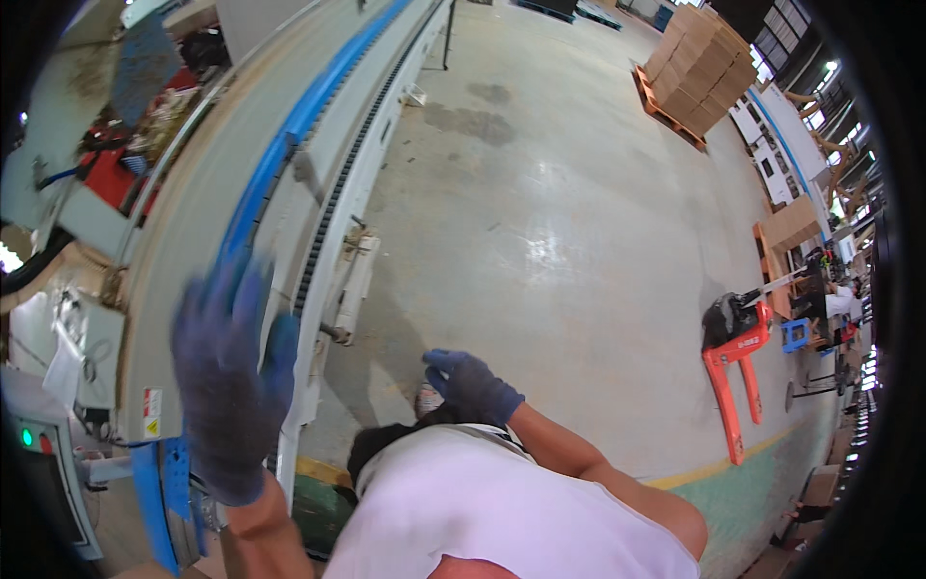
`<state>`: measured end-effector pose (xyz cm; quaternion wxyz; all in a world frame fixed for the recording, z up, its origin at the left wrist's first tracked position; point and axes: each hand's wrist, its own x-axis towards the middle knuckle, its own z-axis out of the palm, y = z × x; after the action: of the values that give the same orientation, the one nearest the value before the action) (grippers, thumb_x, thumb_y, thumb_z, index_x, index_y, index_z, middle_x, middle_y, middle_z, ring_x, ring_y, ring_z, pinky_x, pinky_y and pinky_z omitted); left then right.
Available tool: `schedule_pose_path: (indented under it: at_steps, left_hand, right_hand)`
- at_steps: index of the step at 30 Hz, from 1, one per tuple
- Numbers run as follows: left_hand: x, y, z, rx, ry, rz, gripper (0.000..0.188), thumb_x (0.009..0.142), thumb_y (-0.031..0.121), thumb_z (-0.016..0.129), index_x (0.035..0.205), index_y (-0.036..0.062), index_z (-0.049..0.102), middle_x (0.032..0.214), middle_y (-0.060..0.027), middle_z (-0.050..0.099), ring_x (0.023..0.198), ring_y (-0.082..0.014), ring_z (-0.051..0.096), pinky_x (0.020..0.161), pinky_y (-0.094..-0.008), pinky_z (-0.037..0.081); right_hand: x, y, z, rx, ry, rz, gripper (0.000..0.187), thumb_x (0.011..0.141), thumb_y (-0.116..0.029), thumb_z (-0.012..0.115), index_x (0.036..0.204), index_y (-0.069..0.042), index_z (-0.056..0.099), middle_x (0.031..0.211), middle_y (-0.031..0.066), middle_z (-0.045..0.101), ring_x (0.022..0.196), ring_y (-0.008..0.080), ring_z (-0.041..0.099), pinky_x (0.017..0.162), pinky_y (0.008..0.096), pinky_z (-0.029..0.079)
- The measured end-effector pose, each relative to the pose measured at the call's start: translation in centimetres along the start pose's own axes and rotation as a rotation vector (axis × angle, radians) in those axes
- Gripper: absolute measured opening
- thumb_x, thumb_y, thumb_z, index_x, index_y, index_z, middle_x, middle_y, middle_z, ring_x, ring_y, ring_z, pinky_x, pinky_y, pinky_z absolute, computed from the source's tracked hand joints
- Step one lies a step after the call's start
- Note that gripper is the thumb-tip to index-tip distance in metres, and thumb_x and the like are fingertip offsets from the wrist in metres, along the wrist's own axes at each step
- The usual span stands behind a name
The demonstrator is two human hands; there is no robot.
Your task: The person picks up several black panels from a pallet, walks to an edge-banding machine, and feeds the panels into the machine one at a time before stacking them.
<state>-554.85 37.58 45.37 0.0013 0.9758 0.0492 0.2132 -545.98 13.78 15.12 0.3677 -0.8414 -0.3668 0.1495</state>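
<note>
My left hand (pixel 231 376), in a dark blue-grey work glove, is raised over the near end of a long machine bed (pixel 183 232). Its fingers are stretched out and slightly smeared by motion, with nothing seen in them. Beneath the fingertips runs a blue strip (pixel 280 159) along the bed; whether they touch it I cannot tell. My right hand (pixel 473 388), gloved alike, hangs in front of my body above the floor. Its fingers are loosely bent and a little apart, and no object shows in them.
Beside the blue strip runs a black chain track (pixel 333 203). A control panel (pixel 48 473) with a green light stands at lower left. To the right are an orange-red pallet jack (pixel 738 372), a blue stool (pixel 796 335) and stacked cardboard (pixel 699 68) on a pallet (pixel 666 114).
</note>
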Motion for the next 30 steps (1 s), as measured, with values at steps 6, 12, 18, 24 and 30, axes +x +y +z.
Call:
schedule_pose_path:
  at_steps: [6, 12, 18, 24, 30]
  left_hand:
    - [14.2, 5.0, -2.0, 0.059, -0.052, 0.545, 0.037, 0.087, 0.012, 0.061, 0.123, 0.002, 0.058, 0.122, -0.0169, 0.062, 0.117, -0.0356, 0.057, 0.105, -0.0491, 0.04]
    - [27.6, 4.0, 4.2, -0.031, -0.139, 0.739, 0.032, 0.089, 0.014, 0.058, 0.119, 0.0028, 0.056, 0.115, -0.0177, 0.063, 0.11, -0.0343, 0.059, 0.102, -0.0514, 0.043]
    - [42.0, 3.8, 9.4, -0.052, -0.201, 0.807, 0.028, 0.09, 0.016, 0.055, 0.115, 0.0036, 0.054, 0.108, -0.0185, 0.063, 0.104, -0.0331, 0.062, 0.098, -0.0536, 0.046]
    - [56.1, 6.2, 14.8, -0.074, -0.215, 0.899, 0.024, 0.091, 0.018, 0.053, 0.111, 0.0046, 0.053, 0.101, -0.019, 0.064, 0.097, -0.0322, 0.064, 0.094, -0.0558, 0.048]
    - [70.8, 8.6, 23.9, -0.163, -0.322, 0.997, 0.024, 0.088, 0.019, 0.056, 0.107, 0.0061, 0.052, 0.097, -0.0186, 0.064, 0.093, -0.0335, 0.065, 0.093, -0.0572, 0.049]
  right_hand:
    - [3.6, 10.1, -5.4, -0.086, 0.184, 0.199, 0.026, 0.089, -0.025, 0.061, 0.108, -0.009, 0.066, 0.102, 0.0165, 0.068, 0.093, 0.0366, 0.066, 0.079, 0.0458, 0.053]
    - [9.5, 15.5, -10.0, -0.146, 0.21, 0.498, 0.027, 0.088, -0.027, 0.06, 0.107, -0.009, 0.068, 0.105, 0.0138, 0.069, 0.097, 0.0359, 0.065, 0.083, 0.0463, 0.053]
    - [14.0, 21.9, -15.4, -0.228, 0.36, 0.698, 0.031, 0.089, -0.03, 0.057, 0.107, -0.008, 0.069, 0.107, 0.0154, 0.069, 0.1, 0.0353, 0.065, 0.084, 0.0454, 0.053]
    - [20.1, 27.7, -22.6, -0.064, 0.305, 0.946, 0.03, 0.086, -0.028, 0.056, 0.105, -0.009, 0.068, 0.102, 0.0181, 0.069, 0.096, 0.0389, 0.065, 0.083, 0.0468, 0.052]
    - [30.3, 39.7, -28.7, -0.073, 0.138, 0.976, 0.033, 0.087, -0.031, 0.055, 0.107, -0.009, 0.068, 0.106, 0.0191, 0.068, 0.1, 0.0395, 0.064, 0.086, 0.0492, 0.051]
